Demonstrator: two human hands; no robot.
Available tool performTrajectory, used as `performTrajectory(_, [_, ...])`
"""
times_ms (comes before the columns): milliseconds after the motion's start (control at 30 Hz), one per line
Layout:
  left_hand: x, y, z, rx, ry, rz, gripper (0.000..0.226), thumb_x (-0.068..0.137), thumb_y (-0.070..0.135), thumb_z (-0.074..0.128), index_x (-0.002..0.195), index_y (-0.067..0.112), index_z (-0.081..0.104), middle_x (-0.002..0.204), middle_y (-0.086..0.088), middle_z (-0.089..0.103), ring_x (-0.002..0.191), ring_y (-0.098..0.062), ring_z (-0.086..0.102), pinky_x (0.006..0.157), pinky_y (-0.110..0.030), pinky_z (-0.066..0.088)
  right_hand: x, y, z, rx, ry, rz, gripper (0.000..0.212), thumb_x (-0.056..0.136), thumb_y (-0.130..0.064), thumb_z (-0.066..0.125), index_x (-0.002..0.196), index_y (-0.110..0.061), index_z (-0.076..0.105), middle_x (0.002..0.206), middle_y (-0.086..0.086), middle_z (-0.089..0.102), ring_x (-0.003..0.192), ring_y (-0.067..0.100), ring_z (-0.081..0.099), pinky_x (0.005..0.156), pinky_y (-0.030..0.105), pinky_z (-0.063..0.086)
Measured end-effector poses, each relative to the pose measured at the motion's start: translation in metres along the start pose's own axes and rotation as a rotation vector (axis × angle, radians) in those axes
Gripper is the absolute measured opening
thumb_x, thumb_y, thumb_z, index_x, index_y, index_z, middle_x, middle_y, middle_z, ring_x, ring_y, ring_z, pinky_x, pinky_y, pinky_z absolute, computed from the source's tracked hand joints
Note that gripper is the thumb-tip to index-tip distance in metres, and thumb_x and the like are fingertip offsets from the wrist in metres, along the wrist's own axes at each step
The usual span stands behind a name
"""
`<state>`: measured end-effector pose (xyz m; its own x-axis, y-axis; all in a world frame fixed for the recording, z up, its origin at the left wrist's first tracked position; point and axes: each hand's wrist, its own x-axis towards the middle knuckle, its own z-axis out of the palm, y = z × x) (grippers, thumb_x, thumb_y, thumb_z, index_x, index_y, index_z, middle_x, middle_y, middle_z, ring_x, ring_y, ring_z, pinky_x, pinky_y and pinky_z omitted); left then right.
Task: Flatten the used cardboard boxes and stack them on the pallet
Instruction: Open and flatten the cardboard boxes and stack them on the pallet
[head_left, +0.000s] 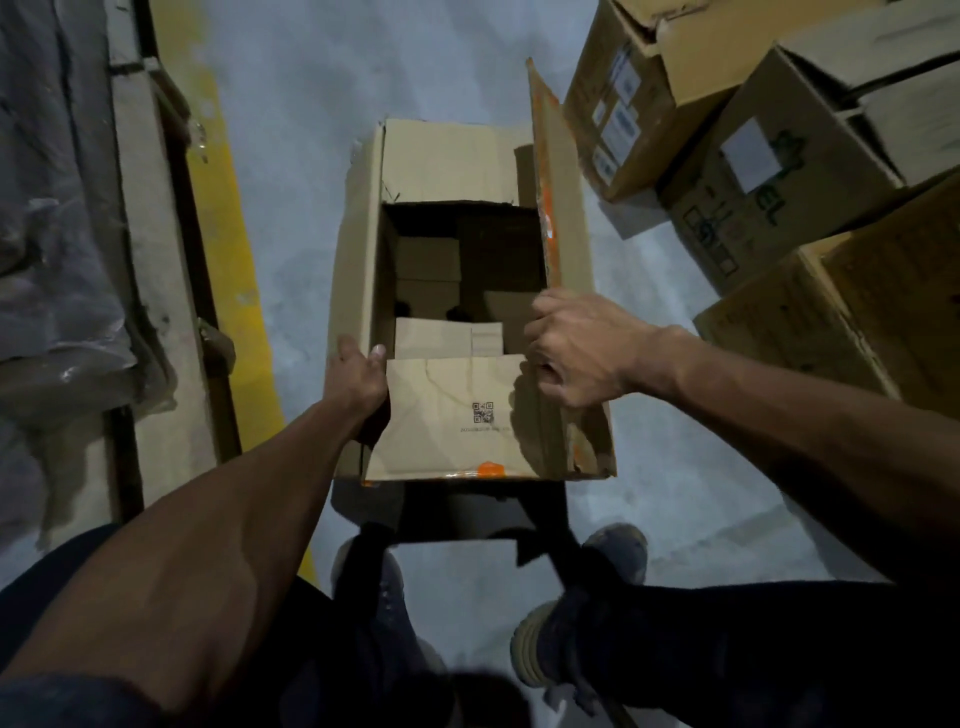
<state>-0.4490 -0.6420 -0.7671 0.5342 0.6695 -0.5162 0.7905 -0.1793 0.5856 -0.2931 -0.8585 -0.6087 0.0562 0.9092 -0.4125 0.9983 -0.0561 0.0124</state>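
Note:
An open brown cardboard box (358, 270) stands upright on the grey floor in front of me, its top flaps spread. The near flap carries a QR code and orange tape. My left hand (358, 371) grips the box's left wall near the front corner, thumb over the rim. My right hand (576, 348) is closed on the lower end of the raised right flap. Loose cardboard pieces lie inside the box. At the left a wooden pallet (150, 249) holds material under grey plastic wrap.
Several more brown boxes (789, 156) are piled at the right, some with white labels. A yellow floor stripe (228, 249) runs between the pallet and the box. My two shoes (587, 623) stand just behind the box.

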Motion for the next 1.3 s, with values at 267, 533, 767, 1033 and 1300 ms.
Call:
performTrajectory(267, [-0.006,0.002,0.000,0.051,-0.001,-0.066,0.059,0.107,0.038,0.035,0.155,0.009,0.015,0.156,-0.025,0.028,0.139,-0.045,0.035,0.111,-0.055,0.035,-0.060,0.026,0.005,-0.156,-0.152,0.307,0.020,0.098,-0.036,0.049,0.094,-0.022,0.063,0.095,0.000,0.058,0.086,0.015,0.044,0.085,0.033,0.043])
performTrajectory(533, [-0.006,-0.001,0.007,-0.039,0.039,-0.024,0.046,0.107,0.031,0.038,0.145,0.006,0.027,0.142,-0.025,0.043,0.129,-0.043,0.045,0.107,-0.054,0.039,-0.056,0.023,0.068,0.369,-0.314,0.750,0.058,0.104,-0.056,0.030,0.138,-0.011,0.044,0.138,0.018,0.050,0.122,0.033,0.052,0.096,0.046,0.043])
performTrajectory(767, [-0.011,0.002,0.013,-0.068,0.056,-0.011,0.049,0.109,0.027,0.035,0.151,0.006,0.021,0.149,-0.023,0.038,0.135,-0.040,0.040,0.109,-0.049,0.036,-0.012,-0.006,0.115,0.946,-0.080,1.066,0.089,0.099,-0.064,0.036,0.158,-0.005,0.005,0.166,0.018,0.011,0.147,0.040,0.027,0.116,0.051,0.032])
performTrajectory(1033, [-0.005,-0.003,0.015,-0.100,0.028,-0.042,0.055,0.109,0.033,0.032,0.156,0.014,0.013,0.154,-0.019,0.037,0.138,-0.040,0.039,0.114,-0.054,0.034,0.010,-0.012,0.131,1.337,0.205,1.237,0.096,0.084,-0.059,0.071,0.152,-0.012,0.022,0.154,0.011,0.037,0.137,0.034,0.044,0.109,0.046,0.042])
performTrajectory(1300, [0.007,0.027,0.007,0.049,0.028,0.124,0.062,0.108,0.032,0.033,0.157,0.001,0.010,0.162,-0.024,0.015,0.150,-0.039,0.017,0.122,-0.047,0.018,0.013,0.008,0.130,1.174,0.195,1.246,0.095,0.096,-0.051,0.058,0.161,-0.018,-0.004,0.168,0.012,-0.002,0.154,0.032,0.001,0.124,0.052,0.012])
